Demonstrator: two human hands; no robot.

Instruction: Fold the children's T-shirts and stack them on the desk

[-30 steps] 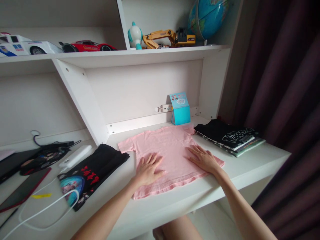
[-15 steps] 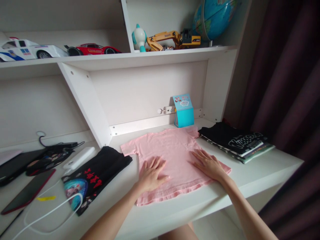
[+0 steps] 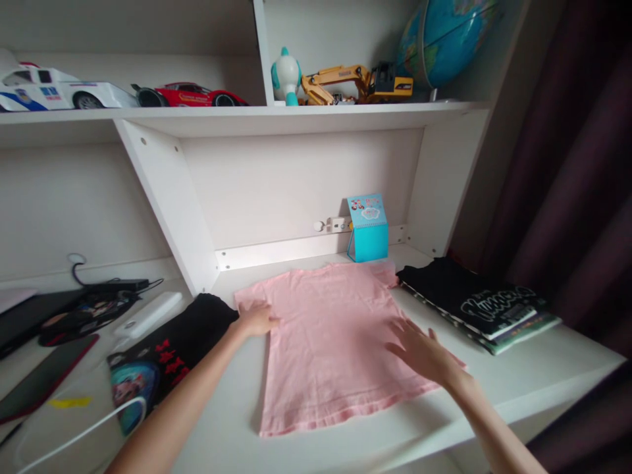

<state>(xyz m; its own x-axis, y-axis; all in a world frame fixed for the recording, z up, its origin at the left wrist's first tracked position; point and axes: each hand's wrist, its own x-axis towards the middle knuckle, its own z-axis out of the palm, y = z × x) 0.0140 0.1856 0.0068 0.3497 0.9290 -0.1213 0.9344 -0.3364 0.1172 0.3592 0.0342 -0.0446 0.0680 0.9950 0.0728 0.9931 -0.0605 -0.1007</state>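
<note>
A pink T-shirt [image 3: 330,336] lies spread flat on the white desk [image 3: 224,421], its hem toward me. At its left sleeve is my left hand [image 3: 257,320], fingers stretched out over the sleeve's lower edge. My right hand [image 3: 417,345] is over the shirt's right side with its fingers spread; whether it touches the cloth I cannot tell. A folded black garment [image 3: 197,329] with red print lies left of the shirt, partly behind my left forearm. To the right lies a stack of folded clothes [image 3: 474,299], a black one on top.
A blue desk calendar [image 3: 370,242] stands behind the shirt. At left lie a white power strip [image 3: 151,315], a tablet-like device [image 3: 49,378], and a white cable [image 3: 81,431]. Toy cars [image 3: 192,95], a toy excavator [image 3: 365,84] and a globe [image 3: 449,43] are on the shelf above.
My left hand has moved up and left from the shirt's lower body to its left sleeve. My right hand stays over the right side, fingers more spread. The view has shifted slightly.
</note>
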